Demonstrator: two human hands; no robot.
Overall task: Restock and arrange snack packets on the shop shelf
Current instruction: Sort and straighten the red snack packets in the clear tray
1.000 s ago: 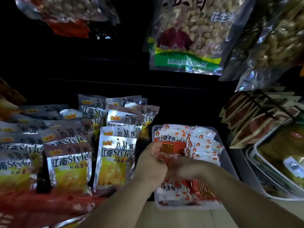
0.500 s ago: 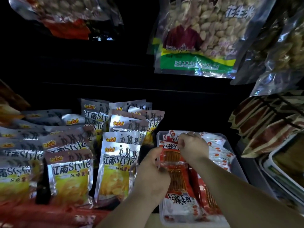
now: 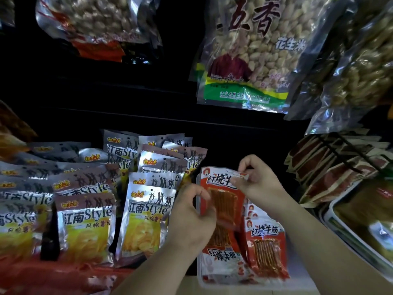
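Upper right of frame: large peanut bag (image 3: 251, 50), hanging, not handled.

Lower left to centre: silver chip packets (image 3: 146, 220), standing in overlapped rows.

Lower centre-right: clear tray (image 3: 200, 281) holding red snack packets (image 3: 265, 250), which lie flat.

One red packet (image 3: 223, 201) is raised over the tray's far end, upright, with its label toward me. My left grip (image 3: 191, 216) pinches its left edge. My right grip (image 3: 258, 179) pinches its top right corner.

Assessment: the packet looks light, thin and pliable, and its film is likely slippery. The strips inside could bend. I judge the sealed edges the soundest hold, with both sides supported.
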